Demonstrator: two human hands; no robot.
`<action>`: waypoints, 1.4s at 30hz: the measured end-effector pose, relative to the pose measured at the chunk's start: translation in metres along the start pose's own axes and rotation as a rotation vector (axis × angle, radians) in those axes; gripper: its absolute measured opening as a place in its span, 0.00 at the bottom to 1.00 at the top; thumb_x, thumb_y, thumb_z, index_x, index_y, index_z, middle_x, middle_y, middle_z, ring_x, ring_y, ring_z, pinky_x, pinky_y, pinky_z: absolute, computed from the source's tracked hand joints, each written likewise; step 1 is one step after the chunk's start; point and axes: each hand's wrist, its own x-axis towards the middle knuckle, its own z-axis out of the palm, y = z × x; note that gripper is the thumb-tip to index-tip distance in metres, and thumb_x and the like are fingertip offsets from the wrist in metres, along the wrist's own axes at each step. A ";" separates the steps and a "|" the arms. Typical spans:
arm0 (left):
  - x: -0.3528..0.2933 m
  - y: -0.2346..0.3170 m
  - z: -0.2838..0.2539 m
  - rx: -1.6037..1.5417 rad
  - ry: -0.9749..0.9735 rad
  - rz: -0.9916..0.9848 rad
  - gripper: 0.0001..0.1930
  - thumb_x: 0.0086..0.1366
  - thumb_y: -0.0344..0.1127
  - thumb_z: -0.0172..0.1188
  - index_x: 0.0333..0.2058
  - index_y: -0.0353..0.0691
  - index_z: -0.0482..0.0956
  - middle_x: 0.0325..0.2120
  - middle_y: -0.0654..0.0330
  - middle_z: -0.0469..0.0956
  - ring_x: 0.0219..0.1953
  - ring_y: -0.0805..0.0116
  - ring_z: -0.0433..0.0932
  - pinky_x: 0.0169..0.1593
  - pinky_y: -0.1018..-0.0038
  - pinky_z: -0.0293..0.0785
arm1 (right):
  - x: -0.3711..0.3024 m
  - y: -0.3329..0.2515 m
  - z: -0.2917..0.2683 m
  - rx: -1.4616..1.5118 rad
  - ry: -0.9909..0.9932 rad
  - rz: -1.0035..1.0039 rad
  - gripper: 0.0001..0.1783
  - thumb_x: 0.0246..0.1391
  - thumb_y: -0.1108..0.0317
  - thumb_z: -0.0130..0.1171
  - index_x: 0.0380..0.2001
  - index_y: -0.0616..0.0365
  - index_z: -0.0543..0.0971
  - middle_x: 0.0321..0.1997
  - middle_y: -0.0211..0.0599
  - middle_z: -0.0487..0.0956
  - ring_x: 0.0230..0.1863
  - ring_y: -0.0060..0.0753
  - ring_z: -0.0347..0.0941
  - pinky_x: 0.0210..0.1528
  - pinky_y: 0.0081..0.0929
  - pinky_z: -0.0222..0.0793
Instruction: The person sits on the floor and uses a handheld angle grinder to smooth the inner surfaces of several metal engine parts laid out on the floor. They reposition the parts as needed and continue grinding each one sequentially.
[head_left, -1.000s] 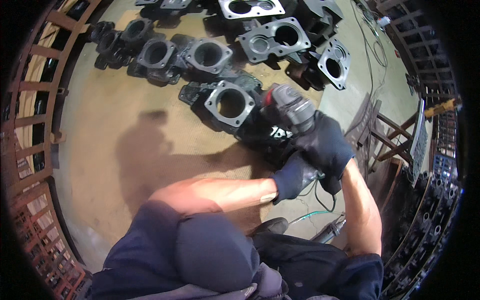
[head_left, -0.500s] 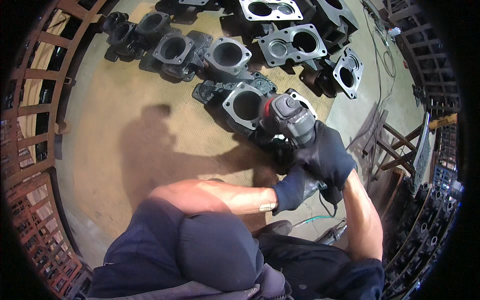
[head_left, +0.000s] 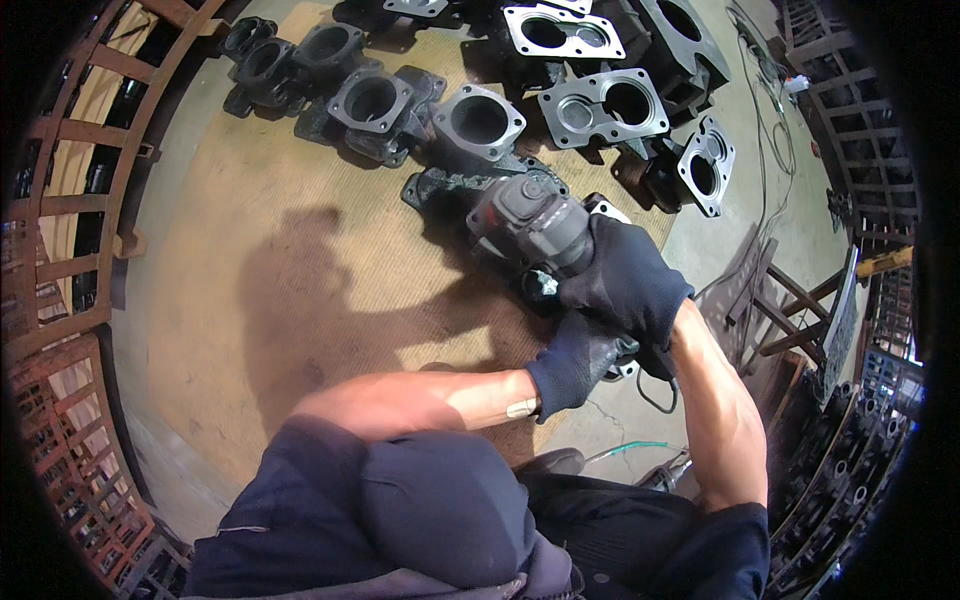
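Observation:
An angle grinder [head_left: 535, 222] is in front of me, its grey head lying over a dark cast-metal housing [head_left: 440, 190]. Its head hides the housing's round opening. My right hand [head_left: 632, 280], in a dark glove, is wrapped round the grinder's body. Just below it, my gloved left hand [head_left: 578, 365] is closed on the rear part of the grinder, though its fingers are partly covered. A cord [head_left: 660, 400] hangs in a loop beside my hands. The disc's contact with the metal is hidden.
Several castings with machined flanges, such as a round-bored one [head_left: 478, 122] and a two-holed one [head_left: 604, 108], stand on a tan mat [head_left: 210, 240]. Metal crates [head_left: 75, 200] line the left, racks of parts [head_left: 850, 450] the right. Cables [head_left: 770, 130] and a wooden trestle [head_left: 785, 300] lie at right.
Both hands have moved the grinder leftward, so its head now covers the round opening that showed before. The castings appear slightly lower and further right in the picture.

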 end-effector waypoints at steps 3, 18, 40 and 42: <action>0.012 -0.002 0.000 0.037 -0.069 -0.024 0.09 0.63 0.31 0.55 0.38 0.31 0.75 0.33 0.58 0.77 0.37 0.75 0.74 0.43 0.76 0.73 | 0.002 0.013 -0.004 0.009 0.043 0.049 0.26 0.29 0.58 0.66 0.34 0.62 0.78 0.34 0.54 0.80 0.37 0.52 0.77 0.43 0.36 0.72; -0.010 0.011 -0.012 -0.024 -0.110 -0.171 0.17 0.62 0.26 0.55 0.50 0.33 0.68 0.45 0.57 0.73 0.47 0.73 0.71 0.51 0.75 0.70 | -0.006 -0.002 0.010 -0.012 -0.051 0.074 0.26 0.30 0.62 0.65 0.37 0.63 0.77 0.30 0.51 0.80 0.34 0.47 0.78 0.41 0.31 0.72; -0.056 0.013 -0.011 0.094 -0.349 -0.257 0.20 0.65 0.27 0.53 0.56 0.33 0.64 0.54 0.57 0.68 0.56 0.72 0.66 0.59 0.76 0.65 | -0.052 0.004 0.033 -0.041 -0.116 0.039 0.27 0.30 0.58 0.67 0.34 0.64 0.76 0.30 0.56 0.79 0.35 0.55 0.77 0.41 0.38 0.73; -0.052 0.017 -0.004 0.123 -0.388 -0.260 0.19 0.65 0.26 0.53 0.55 0.33 0.66 0.52 0.57 0.70 0.54 0.72 0.67 0.58 0.76 0.66 | -0.058 0.014 0.033 0.057 -0.065 0.045 0.27 0.30 0.57 0.67 0.35 0.65 0.76 0.30 0.56 0.79 0.35 0.55 0.77 0.41 0.38 0.73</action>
